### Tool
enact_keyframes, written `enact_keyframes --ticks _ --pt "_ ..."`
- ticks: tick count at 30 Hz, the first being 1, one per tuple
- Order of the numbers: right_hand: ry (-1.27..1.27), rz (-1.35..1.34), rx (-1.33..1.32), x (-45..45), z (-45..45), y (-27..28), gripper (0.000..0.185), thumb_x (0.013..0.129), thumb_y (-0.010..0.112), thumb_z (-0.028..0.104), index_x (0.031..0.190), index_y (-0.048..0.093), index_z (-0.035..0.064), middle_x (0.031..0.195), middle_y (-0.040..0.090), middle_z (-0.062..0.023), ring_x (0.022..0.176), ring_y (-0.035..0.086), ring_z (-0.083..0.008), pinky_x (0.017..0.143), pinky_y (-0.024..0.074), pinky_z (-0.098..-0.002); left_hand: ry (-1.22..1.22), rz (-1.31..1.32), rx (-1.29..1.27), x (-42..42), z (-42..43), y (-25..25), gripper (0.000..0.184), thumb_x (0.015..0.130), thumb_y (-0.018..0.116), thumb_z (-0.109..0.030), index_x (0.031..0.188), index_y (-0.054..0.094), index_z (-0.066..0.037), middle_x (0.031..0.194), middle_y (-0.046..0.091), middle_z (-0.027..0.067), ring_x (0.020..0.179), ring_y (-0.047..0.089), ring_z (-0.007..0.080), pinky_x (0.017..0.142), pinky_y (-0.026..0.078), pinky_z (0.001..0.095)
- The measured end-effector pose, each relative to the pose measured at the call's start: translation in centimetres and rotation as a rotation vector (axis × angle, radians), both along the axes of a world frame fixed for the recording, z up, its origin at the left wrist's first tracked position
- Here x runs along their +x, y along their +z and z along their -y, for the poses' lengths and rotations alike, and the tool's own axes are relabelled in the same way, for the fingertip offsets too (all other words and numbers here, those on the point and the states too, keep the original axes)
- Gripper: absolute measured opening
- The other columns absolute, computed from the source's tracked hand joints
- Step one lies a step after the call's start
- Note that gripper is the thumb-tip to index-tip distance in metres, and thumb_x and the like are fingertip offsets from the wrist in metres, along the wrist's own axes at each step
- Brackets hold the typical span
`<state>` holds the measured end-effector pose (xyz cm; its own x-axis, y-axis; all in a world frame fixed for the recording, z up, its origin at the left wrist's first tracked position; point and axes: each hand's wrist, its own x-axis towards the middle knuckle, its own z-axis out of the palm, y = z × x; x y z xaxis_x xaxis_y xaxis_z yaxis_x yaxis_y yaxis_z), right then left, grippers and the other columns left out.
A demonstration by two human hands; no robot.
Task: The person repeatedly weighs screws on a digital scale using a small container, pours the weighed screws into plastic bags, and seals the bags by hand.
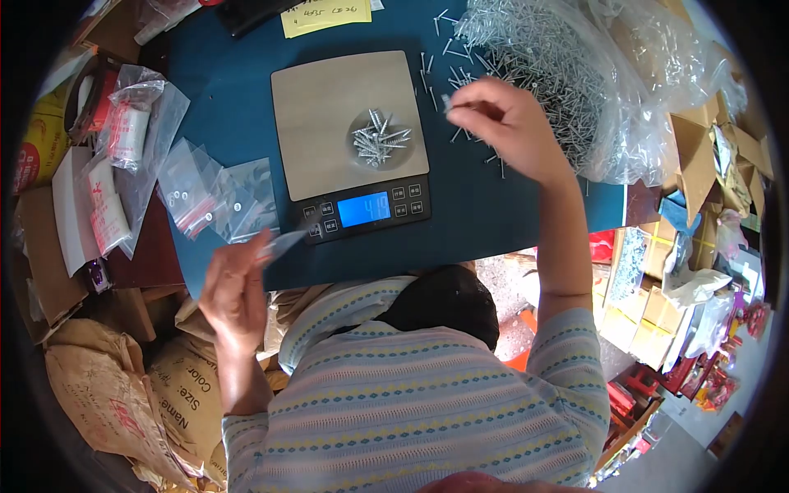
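Note:
My left hand (237,292) is closed on the edge of a small clear plastic bag (286,243), just off the front left corner of the digital scale (320,115). A cluster of silver screws (380,141) sits on the scale's plate in what looks like a clear round dish. The blue display (364,209) is lit. My right hand (509,123) hovers right of the scale, beside the screw pile (551,99). Its thumb and fingers are pinched together, with a small pale thing at the tips, too blurred to name.
More small zip bags (242,197) lie left of the scale, next to larger packs (111,205). A big clear plastic sack (649,66) surrounds the pile. Yellow notes (329,16) lie at the back. Cartons (657,320) stand at right, brown paper sacks (107,394) at lower left.

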<state>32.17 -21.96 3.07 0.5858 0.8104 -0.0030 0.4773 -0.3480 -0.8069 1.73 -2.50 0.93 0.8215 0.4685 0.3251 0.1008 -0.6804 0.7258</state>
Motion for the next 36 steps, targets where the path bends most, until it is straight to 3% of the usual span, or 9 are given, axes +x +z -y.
enact_keyframes --ticks 2,8,10,15,19,22,24,30,36 --pt "0.104 -0.09 0.071 -1.5 -1.6 0.5 0.012 0.085 0.071 0.01 0.095 0.068 0.0056 0.081 0.059 0.002 0.067 0.051 -0.0035 0.059 0.0397 -0.0187 -0.086 0.051 -0.016 1.1 0.9 0.2 0.039 0.08 0.057 0.02 0.111 0.068 0.0 0.088 0.062 0.0093 0.074 0.061 0.0174 0.067 0.051 0.0271" --pt "0.215 0.201 0.084 -2.1 -2.4 0.2 0.017 0.081 0.074 0.012 0.096 0.069 0.0075 0.084 0.058 -0.002 0.064 0.053 -0.0105 0.058 0.0434 -0.024 -0.213 0.055 -0.114 1.1 1.7 -0.1 0.05 0.07 0.058 0.023 0.113 0.068 -0.001 0.091 0.058 0.0084 0.076 0.061 0.0195 0.067 0.052 0.0287" --pt "0.351 0.24 0.045 -1.8 -1.6 0.1 0.019 0.078 0.076 0.011 0.095 0.069 0.0078 0.084 0.057 -0.0028 0.063 0.053 -0.0128 0.058 0.0441 -0.0254 -0.227 0.039 -0.121 1.1 1.7 -0.1 0.047 0.072 0.06 0.02 0.113 0.068 -0.001 0.088 0.059 0.0086 0.076 0.06 0.0214 0.068 0.051 0.0311" --pt "0.306 0.466 0.08 -4.3 -2.0 -1.2 0.016 0.072 0.077 0.011 0.082 0.066 0.0108 0.081 0.058 -0.0035 0.069 0.062 -0.0208 0.057 0.0497 -0.0319 -0.238 0.009 -0.142 2.0 3.0 0.1 0.036 0.076 0.064 0.013 0.109 0.068 -0.001 0.083 0.061 0.0099 0.075 0.058 0.0255 0.068 0.049 0.0353" --pt "0.226 0.52 0.197 -7.7 -3.8 -2.8 0.02 0.074 0.077 0.013 0.09 0.067 0.0098 0.086 0.062 -0.0033 0.069 0.063 -0.0214 0.057 0.0515 -0.0317 -0.262 -0.011 -0.187 2.5 3.9 0.2 0.029 0.077 0.066 0.011 0.103 0.068 -0.001 0.083 0.061 0.0108 0.075 0.059 0.0263 0.067 0.049 0.0354" --pt "0.161 0.347 0.283 -9.1 -3.6 -1.2 0.023 0.074 0.078 0.015 0.093 0.068 0.0093 0.088 0.063 -0.0052 0.071 0.063 -0.0225 0.058 0.0516 -0.0321 -0.248 -0.022 -0.209 2.7 4.1 0.6 0.026 0.077 0.066 0.01 0.1 0.067 -0.001 0.082 0.06 0.011 0.074 0.058 0.0271 0.067 0.048 0.0356" --pt "0.345 0.185 0.304 -9.4 -2.4 -0.5 0.022 0.074 0.078 0.016 0.091 0.066 0.0078 0.084 0.061 -0.0068 0.068 0.062 -0.0242 0.056 0.0499 -0.0328 -0.229 -0.018 -0.244 2.7 4.2 0.8 0.024 0.077 0.066 0.009 0.099 0.068 -0.001 0.08 0.059 0.0109 0.073 0.058 0.0278 0.067 0.048 0.036" --pt "0.567 0.054 0.323 -11.6 0.5 -1.1 0.015 0.081 0.071 0.017 0.081 0.058 0.0095 0.076 0.054 -0.0037 0.063 0.058 -0.0232 0.05 0.0451 -0.0341 -0.559 0.065 -0.343 2.8 5.0 0.6 0.017 0.073 0.077 -0.002 0.085 0.064 -0.003 0.071 0.054 0.0067 0.063 0.051 0.0238 0.062 0.043 0.0328" --pt "0.593 -0.079 0.399 -11.2 1.2 -1.5 0.016 0.081 0.07 0.013 0.074 0.056 0.0072 0.066 0.05 -0.0044 0.054 0.053 -0.0243 0.046 0.0399 -0.0346 -0.648 0.087 -0.238 3.7 4.5 0.7 0.024 0.066 0.084 -0.014 0.076 0.063 -0.009 0.066 0.052 0.0015 0.06 0.049 0.0205 0.083 0.042 0.0435"
